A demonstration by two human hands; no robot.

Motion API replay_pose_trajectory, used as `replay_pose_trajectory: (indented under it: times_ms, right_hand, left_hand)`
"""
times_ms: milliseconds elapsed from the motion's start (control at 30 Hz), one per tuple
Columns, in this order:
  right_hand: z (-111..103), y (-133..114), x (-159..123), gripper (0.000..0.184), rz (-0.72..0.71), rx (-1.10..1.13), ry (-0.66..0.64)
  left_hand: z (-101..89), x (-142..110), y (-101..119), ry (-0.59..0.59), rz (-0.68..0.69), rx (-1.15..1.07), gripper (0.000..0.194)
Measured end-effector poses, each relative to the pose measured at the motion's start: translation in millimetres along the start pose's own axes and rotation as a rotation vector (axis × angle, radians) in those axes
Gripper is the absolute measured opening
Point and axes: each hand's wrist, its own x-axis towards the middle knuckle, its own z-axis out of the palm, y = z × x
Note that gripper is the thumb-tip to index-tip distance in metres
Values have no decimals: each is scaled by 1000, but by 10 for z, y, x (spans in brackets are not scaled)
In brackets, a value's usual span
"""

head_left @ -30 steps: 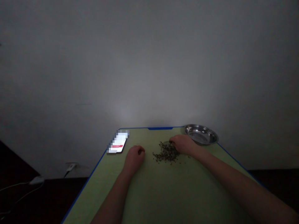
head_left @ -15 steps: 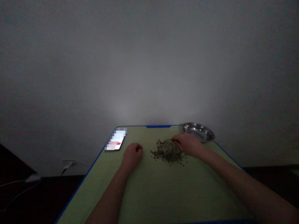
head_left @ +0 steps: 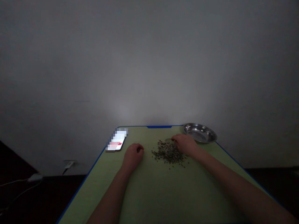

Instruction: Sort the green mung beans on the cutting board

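Note:
A loose heap of small dark and pale grains or seeds [head_left: 170,153] lies spread on the green tabletop [head_left: 161,189]. At its far right side, my right hand [head_left: 185,143] is closed in a pinch on the edge of a small thin-rimmed round thing [head_left: 168,139]. This looks see-through, and its exact kind is hard to make out in the dim light. My left hand [head_left: 134,155] rests on the table left of the heap, apart from it. Its fingers are curled against the thumb, and whatever they may hold is hidden.
A shiny metal bowl [head_left: 201,133] stands at the back right corner, just beyond my right hand. On the back left lies a phone [head_left: 118,140] with a lit screen. A grey wall [head_left: 149,77] rises behind the table. Plugs and cables [head_left: 35,178] are low on the left.
The grains under the round thing lie flatter and more spread, and its rim shows less over them. Both hands stay nearly in place; the whole view has shifted slightly.

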Motion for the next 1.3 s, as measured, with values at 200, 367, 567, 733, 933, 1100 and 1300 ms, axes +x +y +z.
replay_pose_trajectory:
  times_ms: [200, 367, 567, 733, 933, 1100, 1300]
  right_hand:
    - [-30, -95, -157, 30, -69, 31, -9]
    - [-120, -50, -293, 27, -92, 83, 31]
    - [-161, -130, -713, 28, -201, 130, 132]
    - [-6, -245, -1048, 26, -307, 33, 168]
    - [93, -286, -1297, 29, -353, 2, 294]
    - [150, -281, -1306, 30, -371, -44, 249]
    - [241, -257, -1037, 29, -386, -153, 220]
  left_hand:
    - [-18, 2, 26, -6, -12, -1, 17]
    - [-13, -4, 28, -2, -1, -14, 17]
    - [15, -10, 17, 8, -2, 0, 17]
    - [22, -9, 23, 11, -5, 7, 17]
    - [27, -3, 19, 11, 5, 18, 17]
    - [32, 3, 3, 10, 9, 20, 17]
    - [15, -9, 3, 12, 8, 9, 18]
